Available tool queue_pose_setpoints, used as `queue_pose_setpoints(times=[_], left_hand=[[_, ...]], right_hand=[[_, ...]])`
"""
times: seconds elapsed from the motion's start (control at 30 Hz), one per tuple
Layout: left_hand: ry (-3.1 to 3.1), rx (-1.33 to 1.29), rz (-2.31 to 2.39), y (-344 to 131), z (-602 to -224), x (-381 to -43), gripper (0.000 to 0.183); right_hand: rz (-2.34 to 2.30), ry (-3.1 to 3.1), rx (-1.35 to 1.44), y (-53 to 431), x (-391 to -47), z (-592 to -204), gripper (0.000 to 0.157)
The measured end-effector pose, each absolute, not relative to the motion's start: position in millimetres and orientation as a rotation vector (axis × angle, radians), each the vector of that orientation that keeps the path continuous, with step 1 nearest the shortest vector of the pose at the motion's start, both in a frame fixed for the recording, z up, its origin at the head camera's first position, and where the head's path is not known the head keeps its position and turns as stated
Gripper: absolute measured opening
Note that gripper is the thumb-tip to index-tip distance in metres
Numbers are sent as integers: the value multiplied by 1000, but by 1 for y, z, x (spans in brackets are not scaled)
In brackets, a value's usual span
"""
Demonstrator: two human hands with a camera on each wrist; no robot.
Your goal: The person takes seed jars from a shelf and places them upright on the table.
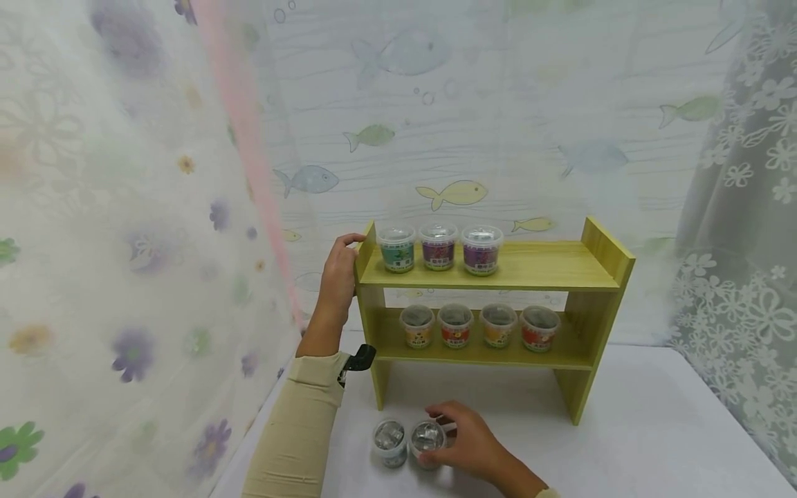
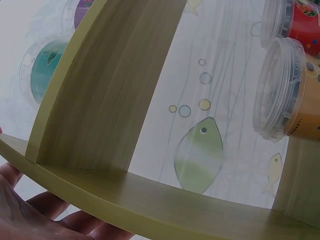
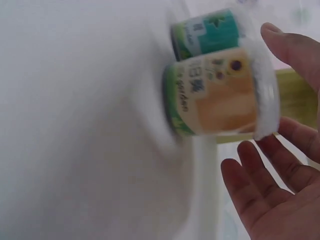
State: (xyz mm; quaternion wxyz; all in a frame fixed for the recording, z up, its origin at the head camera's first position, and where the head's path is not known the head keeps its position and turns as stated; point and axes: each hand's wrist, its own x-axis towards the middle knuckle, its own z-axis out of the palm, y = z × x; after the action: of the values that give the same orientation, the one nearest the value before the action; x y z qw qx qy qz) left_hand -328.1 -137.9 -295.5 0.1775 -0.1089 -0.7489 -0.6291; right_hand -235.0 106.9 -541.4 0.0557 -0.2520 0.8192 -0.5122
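A two-tier yellow-green wooden shelf [image 1: 542, 266] stands on the table. My left hand [image 1: 339, 273] grips its left side panel near the top; in the left wrist view, fingers [image 2: 47, 204] lie along the panel's outer face. On the table in front, my right hand [image 1: 467, 443] spreads thumb and fingers around the clear lid of an orange-labelled plastic cup [image 3: 220, 95]. The fingers look fairly straight, and firm contact with the lid is unclear. Close beside that cup, on its left in the head view, stands a teal-labelled cup [image 1: 390, 443].
The upper tier bears a teal-labelled cup [image 1: 397, 252] and two purple-labelled ones, grouped left. Several orange- and red-labelled cups [image 1: 456, 328] line the lower tier. Behind the shelf hangs a fish-patterned curtain [image 1: 529, 111]; a flowered one [image 1: 137, 277] hangs at the left.
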Motion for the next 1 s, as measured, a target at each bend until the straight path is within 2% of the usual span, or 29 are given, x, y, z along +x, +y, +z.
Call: queue_pose_setpoints(times=[0.33, 0.53, 0.73, 1.0], left_hand=[[-2126, -302, -1761, -137, -296, -328, 43], [-2138, -309, -1754, -139, -295, -328, 43], [-2131, -331, -1756, -140, -293, -330, 43], [-2131, -311, -1760, -138, -296, -332, 44]], right_hand=[[-1516, 2651, -831, 123, -238, -502, 57], [-1549, 2735, -948, 133, -239, -471, 57], [-1543, 2890, -1122, 142, -239, -436, 54], [-1488, 3116, -1508, 154, -236, -382, 51]])
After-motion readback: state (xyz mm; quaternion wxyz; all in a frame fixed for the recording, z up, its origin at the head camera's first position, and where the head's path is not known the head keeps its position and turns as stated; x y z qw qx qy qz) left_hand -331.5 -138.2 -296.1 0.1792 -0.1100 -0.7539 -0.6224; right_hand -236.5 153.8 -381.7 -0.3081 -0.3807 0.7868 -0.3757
